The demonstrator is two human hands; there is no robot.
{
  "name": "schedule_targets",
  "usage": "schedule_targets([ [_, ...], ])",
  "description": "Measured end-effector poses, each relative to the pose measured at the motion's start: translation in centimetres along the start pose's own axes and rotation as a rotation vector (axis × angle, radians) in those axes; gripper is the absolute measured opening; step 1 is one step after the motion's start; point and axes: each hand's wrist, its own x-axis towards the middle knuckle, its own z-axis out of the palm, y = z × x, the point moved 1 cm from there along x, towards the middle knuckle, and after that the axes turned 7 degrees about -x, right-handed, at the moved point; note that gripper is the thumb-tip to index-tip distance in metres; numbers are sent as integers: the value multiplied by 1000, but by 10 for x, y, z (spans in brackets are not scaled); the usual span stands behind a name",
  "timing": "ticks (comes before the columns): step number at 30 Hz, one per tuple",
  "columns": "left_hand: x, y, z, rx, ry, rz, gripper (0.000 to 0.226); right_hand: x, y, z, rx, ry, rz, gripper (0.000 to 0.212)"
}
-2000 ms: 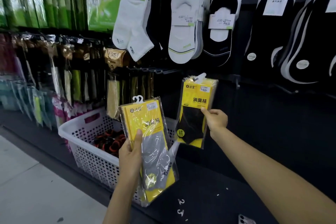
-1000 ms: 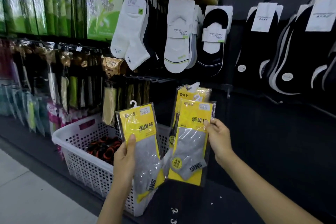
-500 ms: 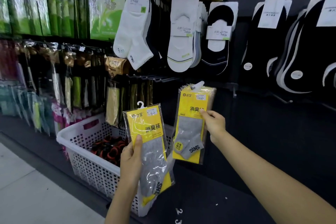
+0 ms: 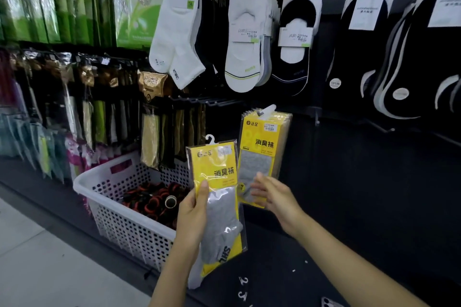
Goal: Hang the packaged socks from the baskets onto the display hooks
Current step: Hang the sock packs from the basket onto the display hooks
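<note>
The person's left hand point(image 4: 193, 217) is gripping a yellow sock pack point(image 4: 218, 197) from its left edge, thumb lying across the front of the card, fingers behind it. The pack is standing nearly upright, grey sock showing through the clear film, its small white hanger hook point(image 4: 210, 139) sticking up free at the top.

The right hand point(image 4: 273, 193) is hovering with fingers loose and spread, clasping nothing. It is sitting just in front of the lower part of a hung stack of yellow packs point(image 4: 264, 142); motion blur is making it unclear whether the fingertips are touching the front pack.

That stack is hanging from a display hook point(image 4: 268, 109) on the dark wall panel, to the right of the held pack and a little higher, their edges overlapping in this view.

A white perforated basket point(image 4: 129, 217) is sitting on the dark shelf left of the hands, holding dark rolled items with orange bands point(image 4: 152, 198). Above, white ankle socks point(image 4: 174, 32) and white no-show socks point(image 4: 243, 40) are hanging in a row.
</note>
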Motion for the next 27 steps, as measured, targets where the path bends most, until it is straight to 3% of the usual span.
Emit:
schedule_targets([
  [3,-4,2,9,9,-65,20,36,-10,0,15,-37,-131,-46,26],
  [6,-6,3,15,-48,-90,12,22,-12,-2,18,52,-140,-105,15],
  [9,-6,1,18,-90,-159,-31,17,-8,-5,8,118,5,-144,16],
  [15,-11,-8,30,-73,-304,-87,39,8,-23,-18,107,346,-204,25],
  [20,-7,-10,35,-44,-298,-83,24,26,-37,-16,64,382,-188,23],
  [25,-3,-19,30,-1,-272,-101,38,38,-32,-15,18,372,-79,29],
  [27,-2,-27,28,44,-262,-112,33,37,-23,-16,11,344,-12,26],
])
